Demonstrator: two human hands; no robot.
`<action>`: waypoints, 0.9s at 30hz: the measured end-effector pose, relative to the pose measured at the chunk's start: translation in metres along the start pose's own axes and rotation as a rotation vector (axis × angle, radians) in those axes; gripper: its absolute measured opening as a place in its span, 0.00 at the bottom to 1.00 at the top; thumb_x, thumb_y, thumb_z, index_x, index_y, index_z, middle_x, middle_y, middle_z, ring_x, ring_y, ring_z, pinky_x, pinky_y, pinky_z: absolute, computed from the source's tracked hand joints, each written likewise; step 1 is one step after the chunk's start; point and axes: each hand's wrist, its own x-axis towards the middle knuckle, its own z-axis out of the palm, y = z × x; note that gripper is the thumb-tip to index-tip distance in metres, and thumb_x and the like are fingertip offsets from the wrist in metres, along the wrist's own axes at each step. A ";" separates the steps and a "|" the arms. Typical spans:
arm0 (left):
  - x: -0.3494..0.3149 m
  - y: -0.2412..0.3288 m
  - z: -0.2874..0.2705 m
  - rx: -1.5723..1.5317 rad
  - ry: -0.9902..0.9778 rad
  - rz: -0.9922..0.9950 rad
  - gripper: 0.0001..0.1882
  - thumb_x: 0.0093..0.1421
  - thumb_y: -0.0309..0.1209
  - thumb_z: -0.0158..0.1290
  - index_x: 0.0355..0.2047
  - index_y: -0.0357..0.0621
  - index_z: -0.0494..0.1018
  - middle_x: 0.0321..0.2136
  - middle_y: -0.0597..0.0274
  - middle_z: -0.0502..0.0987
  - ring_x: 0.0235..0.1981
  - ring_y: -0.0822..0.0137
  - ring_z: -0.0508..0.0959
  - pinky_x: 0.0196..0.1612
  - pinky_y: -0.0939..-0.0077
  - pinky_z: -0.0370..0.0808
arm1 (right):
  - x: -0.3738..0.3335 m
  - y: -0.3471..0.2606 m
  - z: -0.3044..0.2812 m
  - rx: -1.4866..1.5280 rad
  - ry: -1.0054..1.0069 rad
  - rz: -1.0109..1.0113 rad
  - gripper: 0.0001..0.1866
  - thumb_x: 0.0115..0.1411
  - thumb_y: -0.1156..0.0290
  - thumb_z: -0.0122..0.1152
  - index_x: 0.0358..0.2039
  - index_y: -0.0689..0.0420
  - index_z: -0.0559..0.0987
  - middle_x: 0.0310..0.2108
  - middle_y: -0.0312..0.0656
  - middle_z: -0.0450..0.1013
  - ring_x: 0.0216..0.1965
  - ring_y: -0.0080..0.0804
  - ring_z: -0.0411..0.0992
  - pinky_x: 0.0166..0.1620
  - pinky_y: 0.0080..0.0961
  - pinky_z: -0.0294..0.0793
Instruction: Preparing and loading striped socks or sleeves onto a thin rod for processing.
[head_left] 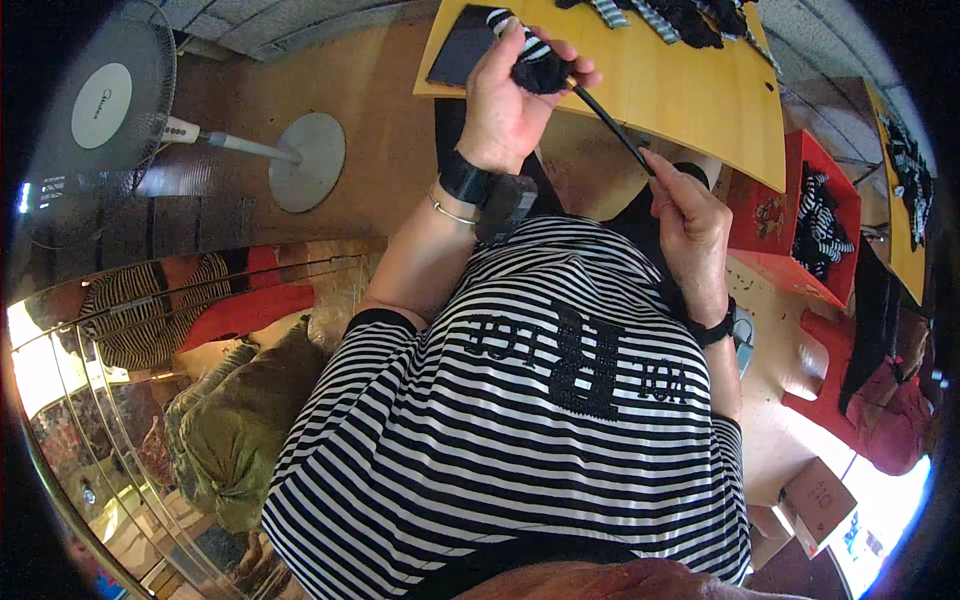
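My left hand (503, 115), palm up, grips a small black-and-white striped knitted piece (538, 70) above the near left corner of the table. Its end is a dark bunched part beside my fingers. Between my right fingertips is a thin black rod (612, 122), slanting up to the left. The rod's brass-coloured end meets the dark part of the knitted piece; whether it goes inside is hidden. My right hand (692, 215) is lower and to the right, just off the table's near edge, closed round the rod's other end.
The yellow wooden table (690, 110) carries a dark flat pad (460, 50) and striped knitted pieces (685, 20) at the back. A red box (775, 215) of similar pieces stands right. At left are a fan (100, 105), a wire rack (75, 345) and a green sack (225, 430).
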 end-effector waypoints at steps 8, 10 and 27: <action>0.000 -0.004 0.013 0.068 -0.079 0.008 0.15 0.66 0.43 0.44 0.33 0.44 0.69 0.28 0.53 0.76 0.35 0.51 0.79 0.42 0.47 0.76 | 0.004 -0.009 0.005 -0.017 0.024 -0.030 0.19 0.54 0.85 0.55 0.46 0.57 0.78 0.32 0.49 0.77 0.31 0.38 0.77 0.35 0.27 0.75; -0.001 -0.005 0.017 0.118 -0.097 0.064 0.15 0.67 0.42 0.42 0.34 0.44 0.68 0.28 0.52 0.76 0.33 0.49 0.79 0.40 0.48 0.77 | 0.005 -0.011 0.007 -0.012 0.035 -0.010 0.19 0.54 0.86 0.55 0.46 0.57 0.78 0.33 0.50 0.77 0.33 0.39 0.77 0.36 0.27 0.75; -0.001 -0.014 0.045 0.285 -0.201 0.190 0.17 0.69 0.43 0.39 0.36 0.41 0.66 0.26 0.52 0.75 0.31 0.50 0.79 0.41 0.56 0.76 | 0.031 -0.032 0.023 0.063 0.142 -0.048 0.14 0.53 0.85 0.54 0.42 0.64 0.77 0.30 0.55 0.75 0.33 0.49 0.77 0.35 0.32 0.75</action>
